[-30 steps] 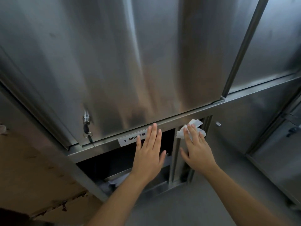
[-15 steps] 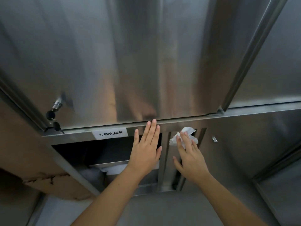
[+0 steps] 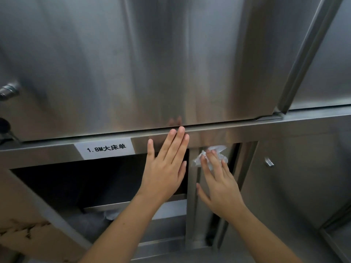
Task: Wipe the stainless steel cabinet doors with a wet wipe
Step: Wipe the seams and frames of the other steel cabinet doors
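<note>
The wet wipe sits just below the horizontal steel rail, bunched white and crumpled against a narrow upright panel. In the head view, your only view, your right hand lies flat over it, fingers straight and slightly spread, pressing it to the metal. Most of the wipe is hidden under those fingers; only its ragged top and left edge show.

Your left hand is also flat and wide, fingers together. Its fingertips rest on the rail and reach the rail's upper edge, while the palm covers part of the open compartment beneath the rail.

Above the rail, the large upper cabinet door fills most of the frame, and its top is cut off. A faint reflection of your fingertips shows on it just above the rail. At the frame's left edge, above the rail, a lock cylinder is partly cut off. A dark blurred shape hangs under it, too unclear to name.

A white label is stuck on the rail, left of your left hand.

Below the rail, the compartment is dark, so you can make out little inside except a pale cloth, partly hidden behind your left forearm. Right of your right hand, still below the rail, a closed lower door carries a small metal catch.
</note>
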